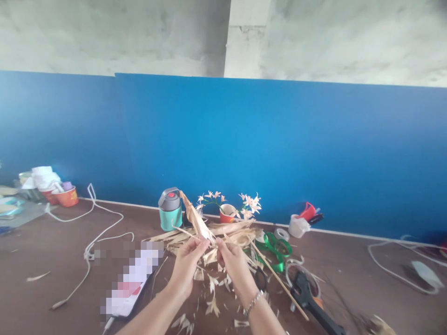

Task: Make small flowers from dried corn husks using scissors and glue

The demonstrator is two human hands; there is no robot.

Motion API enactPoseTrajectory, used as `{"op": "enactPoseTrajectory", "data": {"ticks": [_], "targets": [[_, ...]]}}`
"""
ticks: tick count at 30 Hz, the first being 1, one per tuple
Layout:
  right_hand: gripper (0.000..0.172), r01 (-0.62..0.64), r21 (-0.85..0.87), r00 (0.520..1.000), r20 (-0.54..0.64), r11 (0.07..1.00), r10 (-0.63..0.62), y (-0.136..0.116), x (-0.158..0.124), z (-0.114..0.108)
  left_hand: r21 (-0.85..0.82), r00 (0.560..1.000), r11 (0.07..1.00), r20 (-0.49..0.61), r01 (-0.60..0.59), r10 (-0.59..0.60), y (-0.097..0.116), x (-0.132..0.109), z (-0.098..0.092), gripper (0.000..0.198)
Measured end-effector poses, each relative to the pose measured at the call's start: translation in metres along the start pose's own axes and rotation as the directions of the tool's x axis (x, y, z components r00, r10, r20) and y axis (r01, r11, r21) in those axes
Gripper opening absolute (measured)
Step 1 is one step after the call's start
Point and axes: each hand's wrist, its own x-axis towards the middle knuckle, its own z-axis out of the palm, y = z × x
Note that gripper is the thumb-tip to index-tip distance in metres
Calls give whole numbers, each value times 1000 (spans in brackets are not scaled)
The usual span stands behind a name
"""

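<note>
On the far left, a white cable (110,228) loops over the brown table (42,242), and a teal flask (170,218) stands nearer the middle, close by a long dried husk (195,217) that slants up from the fingers. The left hand (190,256) has thumb and forefinger pinched together on the husk's lower end; the right hand (233,263) meets it there, fingertips bunched, though at this size I cannot tell whether they grip it. For fingertip work on so papery a leaf, a light pinch close to the worked spot and slow pulls along the grain should limit splitting. Loose husks (240,228) lie just behind and cut petals (213,307) below, so the wrists are best kept off them. Green ribbon (282,249) and a black tool (307,298) lie to the right.
</note>
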Motion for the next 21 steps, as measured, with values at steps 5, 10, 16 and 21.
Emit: {"op": "enactPoseTrajectory", "data": {"ticks": [5,10,16,21], "targets": [[46,93,-68,995,44,993,-90,-4,-2,-3,-45,999,999,-26,28,-29,-3,1,-1,23],[36,130,-82,991,52,988,-126,-8,-3,-6,-68,998,997,-30,48,-50,-3,1,-1,23],[17,172,-79,984,65,982,-167,-6,-2,-8,-72,998,996,-42,49,-52,-3,1,-2,25],[11,215,-152,976,22,965,-214,-6,-4,-8,-94,998,994,-14,61,-63,-9,4,-4,23]]}}
